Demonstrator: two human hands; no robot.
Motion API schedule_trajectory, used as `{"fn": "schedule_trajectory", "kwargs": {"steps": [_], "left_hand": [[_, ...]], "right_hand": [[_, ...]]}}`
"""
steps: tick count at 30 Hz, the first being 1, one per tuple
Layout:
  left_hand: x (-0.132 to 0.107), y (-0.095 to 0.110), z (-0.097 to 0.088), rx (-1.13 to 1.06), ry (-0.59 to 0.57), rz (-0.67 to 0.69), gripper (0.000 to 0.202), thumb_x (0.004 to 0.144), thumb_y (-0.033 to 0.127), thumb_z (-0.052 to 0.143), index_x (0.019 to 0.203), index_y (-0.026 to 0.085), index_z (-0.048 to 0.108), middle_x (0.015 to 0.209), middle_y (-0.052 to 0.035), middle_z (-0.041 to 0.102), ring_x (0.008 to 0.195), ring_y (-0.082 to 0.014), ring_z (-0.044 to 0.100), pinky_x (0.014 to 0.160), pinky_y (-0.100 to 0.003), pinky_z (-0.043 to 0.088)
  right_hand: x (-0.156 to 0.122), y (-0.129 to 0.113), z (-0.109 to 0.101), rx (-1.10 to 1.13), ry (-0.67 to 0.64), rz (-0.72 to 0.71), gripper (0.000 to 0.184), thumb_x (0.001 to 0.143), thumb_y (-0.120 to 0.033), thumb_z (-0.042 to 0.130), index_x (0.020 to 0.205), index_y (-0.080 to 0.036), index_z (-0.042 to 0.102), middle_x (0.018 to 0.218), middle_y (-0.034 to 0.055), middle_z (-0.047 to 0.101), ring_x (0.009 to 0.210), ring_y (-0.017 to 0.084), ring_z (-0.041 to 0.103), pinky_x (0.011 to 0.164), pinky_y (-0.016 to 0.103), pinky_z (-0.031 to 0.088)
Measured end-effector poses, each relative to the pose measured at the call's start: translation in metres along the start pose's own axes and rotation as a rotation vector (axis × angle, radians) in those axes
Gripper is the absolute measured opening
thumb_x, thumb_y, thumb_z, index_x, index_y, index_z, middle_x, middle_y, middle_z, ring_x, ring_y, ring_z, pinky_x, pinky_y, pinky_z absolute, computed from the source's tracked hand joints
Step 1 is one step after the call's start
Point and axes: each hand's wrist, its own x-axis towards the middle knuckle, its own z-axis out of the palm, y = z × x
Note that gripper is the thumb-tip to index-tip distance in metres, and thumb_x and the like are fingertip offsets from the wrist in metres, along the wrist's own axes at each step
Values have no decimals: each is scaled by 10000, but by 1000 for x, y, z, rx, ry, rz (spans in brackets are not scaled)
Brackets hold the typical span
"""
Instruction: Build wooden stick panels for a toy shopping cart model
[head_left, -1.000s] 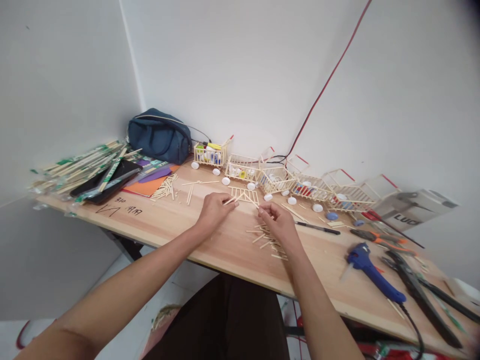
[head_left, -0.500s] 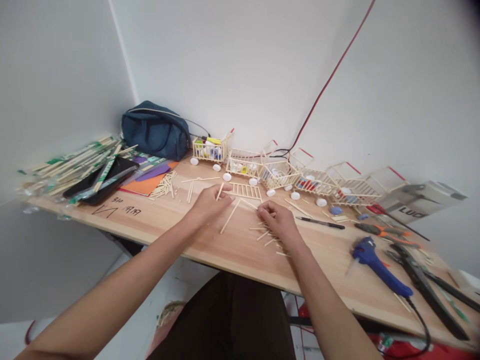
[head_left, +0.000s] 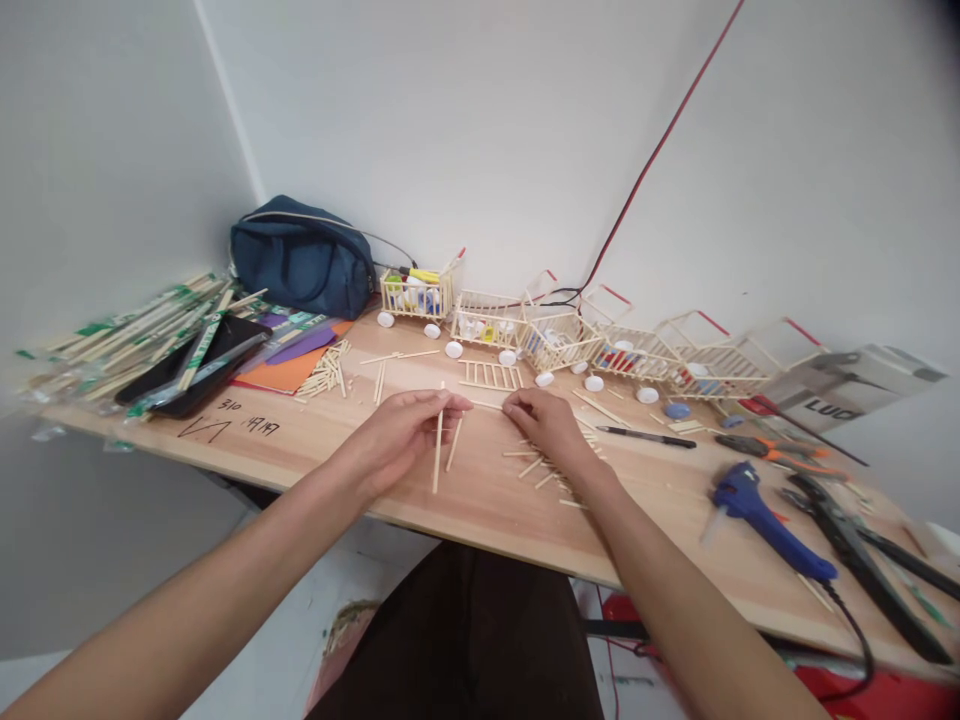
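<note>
My left hand (head_left: 409, 432) pinches a thin wooden stick (head_left: 437, 455), which hangs down from the fingertips at a steep slant. Just behind it, another wooden stick (head_left: 453, 450) slopes down toward the table. With its fingers closed, my right hand (head_left: 549, 422) grips the end of a light stick (head_left: 487, 405) that points toward my left hand. Beyond both hands lies a ladder-like panel of sticks (head_left: 491, 375). Short loose sticks (head_left: 532, 467) lie under and beside my right hand, which hides some of them.
Small stick carts (head_left: 487, 325) with white wheels line the wall. A blue glue gun (head_left: 765, 520), pliers (head_left: 772, 452) and a black pen (head_left: 646, 437) lie right on the wooden table (head_left: 300, 455). Bundled sticks (head_left: 135, 335) and a blue pouch (head_left: 300, 255) sit left.
My left hand has come nearer and turned, so its stick now hangs downward. My right hand has shifted slightly left and away, and its stick lies more level. The view has tilted a little.
</note>
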Motion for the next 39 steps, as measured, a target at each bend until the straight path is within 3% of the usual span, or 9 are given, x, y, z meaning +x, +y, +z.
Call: {"fn": "schedule_trajectory", "kwargs": {"steps": [5, 11, 15, 19, 22, 29, 31, 35, 39], "left_hand": [[-4, 6, -4, 171, -46, 96, 323, 727, 408, 746, 869, 118, 752, 616, 27, 438, 548, -50, 300, 508, -208, 224], [1, 9, -3, 161, -154, -14, 376, 669, 428, 779, 821, 94, 696, 619, 14, 505, 521, -45, 404, 498, -201, 279], [13, 11, 0, 264, -217, -28, 341, 693, 410, 755, 784, 107, 628, 619, 7, 548, 502, -49, 445, 460, -181, 294], [28, 19, 8, 399, -317, -4, 310, 707, 382, 742, 768, 136, 562, 591, 13, 571, 474, -51, 460, 442, -170, 314], [41, 21, 16, 496, -431, -14, 280, 706, 352, 732, 770, 138, 563, 580, 6, 591, 449, -57, 472, 440, -181, 347], [63, 15, 24, 688, -574, -24, 202, 734, 317, 670, 720, 131, 591, 577, -6, 605, 450, -75, 481, 465, -207, 370], [71, 16, 21, 820, -499, 112, 147, 764, 272, 619, 743, 127, 630, 622, -24, 637, 518, -97, 525, 520, -219, 393], [91, 18, 8, 1120, -233, 546, 133, 742, 147, 583, 801, 150, 702, 797, -45, 702, 736, -150, 588, 707, -259, 422], [105, 9, -3, 1267, -322, 644, 141, 741, 128, 568, 726, 158, 705, 777, -53, 699, 753, -169, 587, 740, -278, 400]], "right_hand": [[3, 3, 4, -16, 32, -45, 141, 870, -239, 569, 766, -200, 657, 758, 23, 660, 739, 168, 570, 695, 267, 394], [7, -4, 3, 25, 67, -68, 152, 871, -262, 564, 880, -189, 697, 859, 60, 692, 820, 188, 592, 776, 303, 427], [-2, -26, -17, 174, 162, 75, 244, 887, -350, 526, 908, -189, 707, 946, 72, 716, 849, 193, 616, 759, 304, 445], [-25, -54, -32, 337, -11, 220, 283, 855, -432, 540, 858, -200, 702, 772, 34, 693, 682, 162, 593, 612, 262, 414], [-41, -68, -31, 421, -103, 305, 257, 827, -426, 558, 771, -201, 667, 677, 6, 653, 592, 134, 547, 565, 247, 386], [-54, -73, -11, 480, -103, 409, 213, 778, -398, 577, 700, -201, 604, 611, -24, 595, 538, 114, 482, 524, 238, 341], [-54, -73, -8, 429, -81, 432, 208, 778, -384, 564, 674, -205, 587, 585, -29, 576, 526, 115, 476, 515, 238, 336], [-53, -71, -5, 247, -53, 434, 238, 807, -371, 518, 633, -214, 557, 555, -24, 551, 528, 131, 479, 523, 248, 328], [-50, -68, -3, 48, -50, 412, 285, 840, -347, 490, 585, -220, 475, 529, -19, 520, 522, 140, 462, 528, 258, 295]]}}
